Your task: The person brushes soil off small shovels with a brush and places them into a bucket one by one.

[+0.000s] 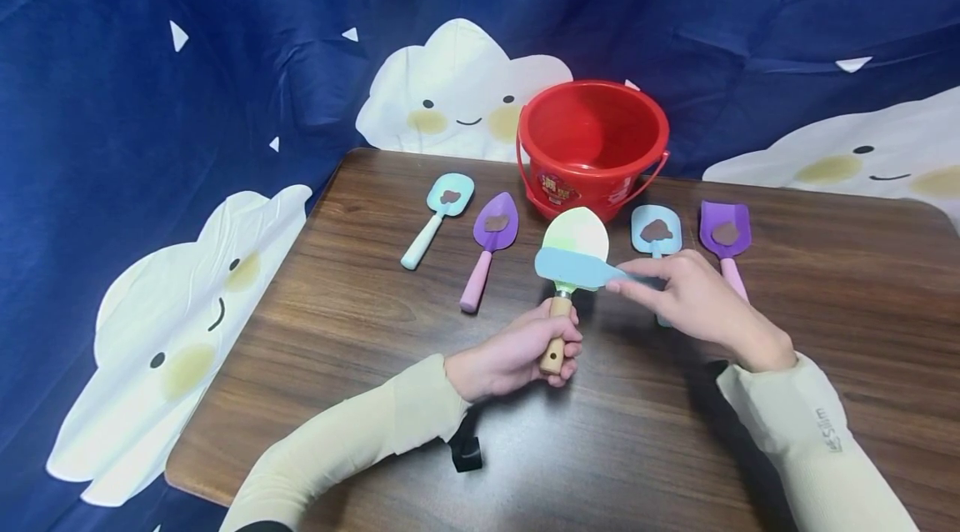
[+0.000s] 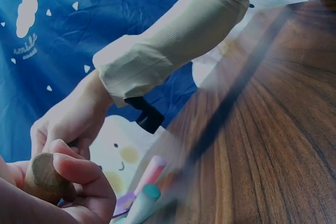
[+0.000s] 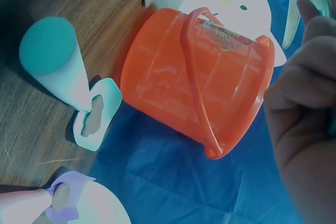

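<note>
My left hand (image 1: 510,351) grips the wooden handle of a toy trowel with a light green, rounded blade (image 1: 576,225), held above the table. In the left wrist view the butt of its wooden handle (image 2: 43,171) pokes out between the curled fingers. My right hand (image 1: 693,303) pinches a flat light blue scraper (image 1: 572,267) between thumb and fingers. The scraper lies across the lower part of the trowel's blade in the head view; whether they touch I cannot tell. The right wrist view shows my right hand (image 3: 307,90) only at its edge.
A red bucket (image 1: 592,165) stands at the back of the wooden table (image 1: 360,348). Left of it lie a mint shovel (image 1: 450,186) and a purple trowel (image 1: 491,240). To the right are a blue shovel (image 1: 642,219) and a purple shovel (image 1: 737,215). Brown patches mark their blades.
</note>
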Demonstrator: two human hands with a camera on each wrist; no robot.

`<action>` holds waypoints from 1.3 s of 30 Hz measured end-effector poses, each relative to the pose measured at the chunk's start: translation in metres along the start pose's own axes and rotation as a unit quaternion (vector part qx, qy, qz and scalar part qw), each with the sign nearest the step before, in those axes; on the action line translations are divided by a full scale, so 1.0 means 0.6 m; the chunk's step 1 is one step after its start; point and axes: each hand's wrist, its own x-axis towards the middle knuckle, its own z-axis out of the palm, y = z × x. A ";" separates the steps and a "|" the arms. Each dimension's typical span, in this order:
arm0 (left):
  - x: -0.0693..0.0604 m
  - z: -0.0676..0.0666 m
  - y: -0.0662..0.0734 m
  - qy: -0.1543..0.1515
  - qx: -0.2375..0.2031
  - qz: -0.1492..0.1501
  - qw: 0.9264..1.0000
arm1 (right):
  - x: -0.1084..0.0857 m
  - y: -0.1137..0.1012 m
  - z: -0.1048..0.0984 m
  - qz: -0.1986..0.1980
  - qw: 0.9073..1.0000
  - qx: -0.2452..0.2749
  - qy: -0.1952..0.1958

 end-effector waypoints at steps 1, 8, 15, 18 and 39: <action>-0.001 0.000 0.000 -0.003 0.002 0.001 1.000 | 0.000 0.001 -0.001 0.004 1.000 -0.003 0.006; -0.002 0.000 -0.005 -0.014 0.009 0.001 1.000 | 0.006 0.020 -0.004 0.021 0.997 -0.029 0.069; -0.004 0.000 -0.011 -0.038 0.017 -0.004 0.999 | 0.004 0.042 0.000 0.015 0.990 -0.046 0.132; -0.004 0.000 -0.012 -0.040 0.019 -0.002 0.999 | 0.004 0.044 0.003 0.010 0.988 -0.050 0.146; 0.002 -0.001 -0.003 0.003 0.009 0.011 1.000 | -0.005 0.010 0.007 -0.057 0.997 0.005 0.051</action>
